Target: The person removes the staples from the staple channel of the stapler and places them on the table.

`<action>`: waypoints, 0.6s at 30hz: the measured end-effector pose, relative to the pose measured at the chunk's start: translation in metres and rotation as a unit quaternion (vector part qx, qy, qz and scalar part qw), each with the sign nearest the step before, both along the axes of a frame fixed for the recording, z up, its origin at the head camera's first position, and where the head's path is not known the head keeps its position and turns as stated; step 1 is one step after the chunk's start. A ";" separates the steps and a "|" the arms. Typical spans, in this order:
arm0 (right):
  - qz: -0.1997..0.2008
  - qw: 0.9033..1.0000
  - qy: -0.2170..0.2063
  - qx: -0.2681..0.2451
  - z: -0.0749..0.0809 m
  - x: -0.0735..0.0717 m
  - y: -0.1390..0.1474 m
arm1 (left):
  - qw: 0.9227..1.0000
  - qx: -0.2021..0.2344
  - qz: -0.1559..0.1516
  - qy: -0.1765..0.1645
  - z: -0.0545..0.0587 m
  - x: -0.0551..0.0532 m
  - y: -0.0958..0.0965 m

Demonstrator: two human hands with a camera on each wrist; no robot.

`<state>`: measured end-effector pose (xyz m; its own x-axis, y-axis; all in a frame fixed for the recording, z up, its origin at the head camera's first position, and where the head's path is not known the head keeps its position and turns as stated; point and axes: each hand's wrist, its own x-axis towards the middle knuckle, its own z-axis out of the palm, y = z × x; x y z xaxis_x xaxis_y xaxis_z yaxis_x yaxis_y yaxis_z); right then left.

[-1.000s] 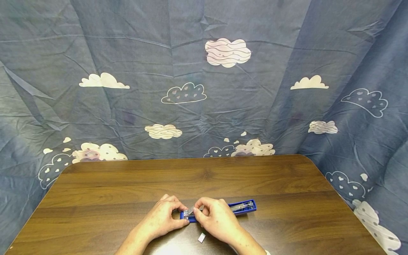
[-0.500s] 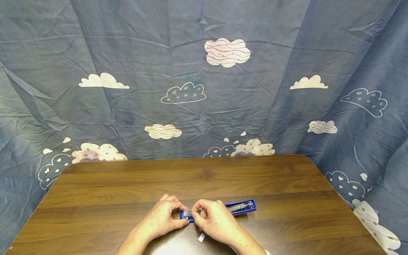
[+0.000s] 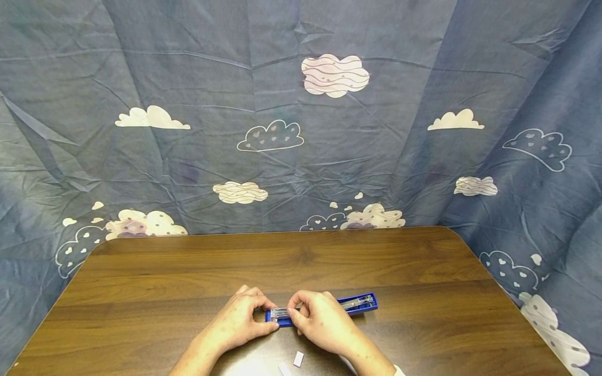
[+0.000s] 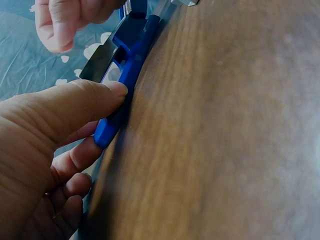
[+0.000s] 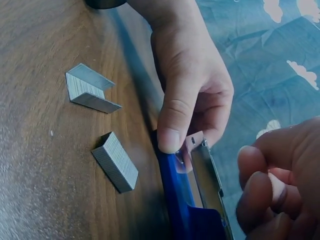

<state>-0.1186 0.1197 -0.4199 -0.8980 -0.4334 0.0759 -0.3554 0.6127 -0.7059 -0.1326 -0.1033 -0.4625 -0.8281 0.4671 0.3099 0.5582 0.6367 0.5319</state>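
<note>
A blue stapler (image 3: 363,308) lies opened out flat on the table, its metal rail showing. My left hand (image 3: 237,319) grips the stapler's left end; in the left wrist view the thumb (image 4: 95,97) presses the blue edge, with a finger below. Curled above the rail is my right hand (image 3: 324,319), its thumb and forefinger close together. Nothing shows between its fingertips (image 5: 250,157) in the right wrist view. Two staple strips lie on the wood near me: one staple strip (image 5: 116,162) shows its ribbed back, the other staple strip (image 5: 80,89) its open channel.
The brown wooden table (image 3: 188,277) has rounded far corners. Behind it hangs a dark blue cloud-print curtain (image 3: 282,172). The staple strips lie between the stapler and the near side of the table.
A metal piece tilted up beside my right fingertips no longer shows raised, and the rail looks flat. A second staple strip now shows on the table. My left hand keeps its place.
</note>
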 end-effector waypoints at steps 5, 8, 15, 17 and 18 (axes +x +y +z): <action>0.015 1.000 -0.008 0.017 -0.003 0.001 -0.001 | 1.000 0.001 0.002 0.004 -0.001 0.000 0.000; 0.028 0.999 -0.010 0.021 -0.005 0.002 -0.002 | 1.000 0.000 0.004 0.000 -0.001 0.000 0.000; 0.053 0.995 -0.004 0.080 -0.007 0.006 -0.003 | 1.000 -0.006 0.015 -0.009 -0.001 0.001 0.001; 0.058 0.993 -0.010 0.103 -0.006 0.007 -0.002 | 1.000 -0.007 0.016 -0.006 -0.001 0.001 0.001; 0.060 0.992 -0.015 0.113 -0.006 0.007 -0.002 | 1.000 -0.007 0.015 -0.003 -0.002 0.000 0.001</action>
<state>-0.1118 0.1177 -0.4261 -0.8389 -0.5408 -0.0620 -0.4167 0.7113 -0.5661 -0.1321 -0.1024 -0.4642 -0.8437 0.4460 0.2988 0.5355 0.6604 0.5264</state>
